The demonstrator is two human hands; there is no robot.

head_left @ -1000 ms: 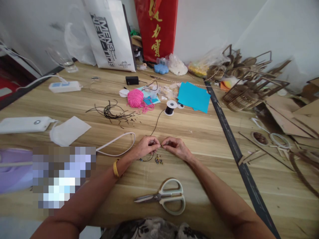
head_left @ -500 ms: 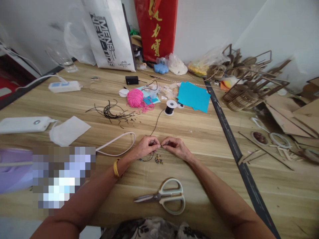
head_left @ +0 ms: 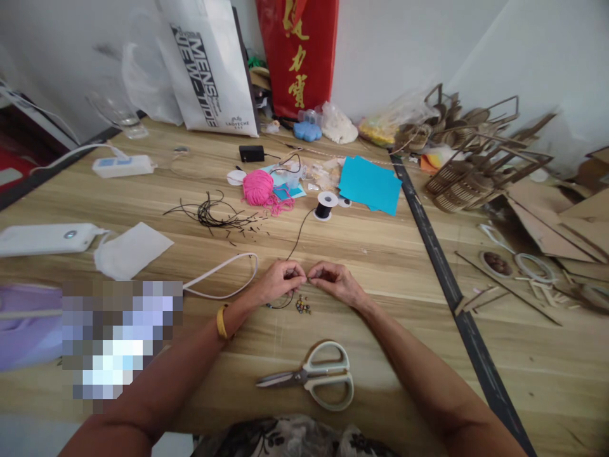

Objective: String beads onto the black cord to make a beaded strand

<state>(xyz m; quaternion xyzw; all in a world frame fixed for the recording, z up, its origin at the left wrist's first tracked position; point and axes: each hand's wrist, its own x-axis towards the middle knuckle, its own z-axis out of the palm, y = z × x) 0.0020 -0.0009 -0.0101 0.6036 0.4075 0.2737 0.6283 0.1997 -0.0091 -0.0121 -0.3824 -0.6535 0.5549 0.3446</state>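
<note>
A thin black cord (head_left: 301,235) runs from a white-flanged spool (head_left: 327,199) down to my left hand (head_left: 280,281), whose thumb and forefinger are pinched on it. Below that hand the cord curves round on the table, with small beads on it at its left end. My right hand (head_left: 335,282) is closed in a pinch too, its fingertips almost meeting the left ones; whatever sits between them is too small to make out. Several loose coloured beads (head_left: 303,305) lie in a little heap just under both hands. Scissors (head_left: 314,376) with pale handles rest nearer my body.
Cut black cord pieces (head_left: 214,212), pink yarn (head_left: 258,188) and blue sheets (head_left: 370,185) lie beyond my hands. A white cable (head_left: 223,295) loops at left. Wooden basket-like pieces (head_left: 466,181) and cardboard (head_left: 561,216) crowd the right. Bags (head_left: 209,76) stand at the back.
</note>
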